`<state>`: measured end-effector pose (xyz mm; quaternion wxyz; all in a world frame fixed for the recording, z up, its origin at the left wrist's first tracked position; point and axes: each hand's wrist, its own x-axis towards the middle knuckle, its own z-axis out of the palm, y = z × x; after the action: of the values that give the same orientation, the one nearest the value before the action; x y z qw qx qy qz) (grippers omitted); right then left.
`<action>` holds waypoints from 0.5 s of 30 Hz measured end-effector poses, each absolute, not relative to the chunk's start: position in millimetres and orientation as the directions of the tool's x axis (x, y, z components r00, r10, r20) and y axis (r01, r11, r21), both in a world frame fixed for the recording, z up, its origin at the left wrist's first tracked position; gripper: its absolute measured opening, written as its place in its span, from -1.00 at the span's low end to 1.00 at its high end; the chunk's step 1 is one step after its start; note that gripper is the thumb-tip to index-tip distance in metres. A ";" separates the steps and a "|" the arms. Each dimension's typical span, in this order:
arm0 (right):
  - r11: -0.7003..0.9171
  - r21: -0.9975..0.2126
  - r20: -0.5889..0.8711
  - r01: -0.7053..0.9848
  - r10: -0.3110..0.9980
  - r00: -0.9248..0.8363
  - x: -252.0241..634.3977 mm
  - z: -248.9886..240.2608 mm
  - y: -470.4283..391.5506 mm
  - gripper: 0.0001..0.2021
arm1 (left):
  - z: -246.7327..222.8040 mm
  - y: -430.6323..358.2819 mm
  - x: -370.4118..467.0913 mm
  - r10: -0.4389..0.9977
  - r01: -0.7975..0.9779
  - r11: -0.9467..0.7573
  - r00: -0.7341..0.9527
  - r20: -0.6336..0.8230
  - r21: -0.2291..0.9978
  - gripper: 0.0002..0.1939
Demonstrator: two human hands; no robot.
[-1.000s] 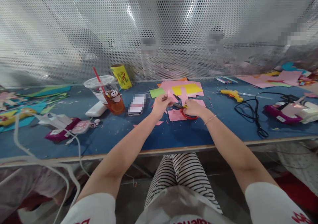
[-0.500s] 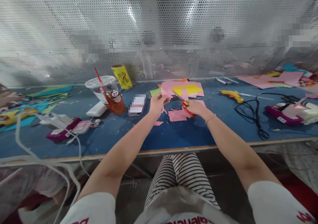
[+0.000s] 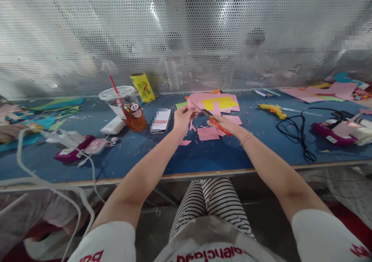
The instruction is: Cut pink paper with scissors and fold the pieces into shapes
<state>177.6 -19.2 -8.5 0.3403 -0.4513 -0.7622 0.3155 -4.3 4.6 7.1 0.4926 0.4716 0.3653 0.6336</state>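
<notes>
My right hand is closed around a pair of scissors with red-orange handles. Their dark blades point up and to the left, toward the fingertips of my left hand. The left fingers are pinched on a small piece of pink paper, which blends into the pink sheets behind it. Beyond both hands, a yellow sheet lies on a stack of pink paper. Closer to me, a cut pink piece and several small scraps lie on the blue tabletop.
Left of my hands are a phone, a drink cup, a yellow can and a purple power strip with white cables. Rightward lie a yellow glue gun, a black cable and another purple strip. A perforated metal screen stands behind.
The scissors have swung so their blades now point up-left toward my left fingers, with the handles lower right. The pinched pink paper shows less than before. A neighbour's hand at far left moved.
</notes>
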 end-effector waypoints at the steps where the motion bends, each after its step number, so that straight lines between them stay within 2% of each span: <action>1: 0.398 -0.789 0.239 0.468 0.901 -0.362 177.5 -9.4 -19.3 -0.68 | 7.3 4.5 -3.9 0.969 -0.281 -0.246 -0.070 0.235 0.928 -0.91; 9: 0.358 -0.778 0.196 0.517 0.919 -0.342 174.1 -13.9 -16.2 -0.61 | 8.7 4.5 -3.5 0.990 -0.353 -0.138 -0.026 0.138 0.925 -0.91; 15: 0.279 -0.840 0.137 0.465 0.939 -0.315 167.0 -8.0 -20.8 -0.60 | 15.9 0.0 -3.1 0.999 -0.440 -0.044 -0.013 0.043 0.897 -0.89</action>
<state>167.0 -20.8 -8.0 0.3313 -0.4825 -0.7278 0.3574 -3.1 0.0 15.9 0.5880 0.3844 0.3635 0.6119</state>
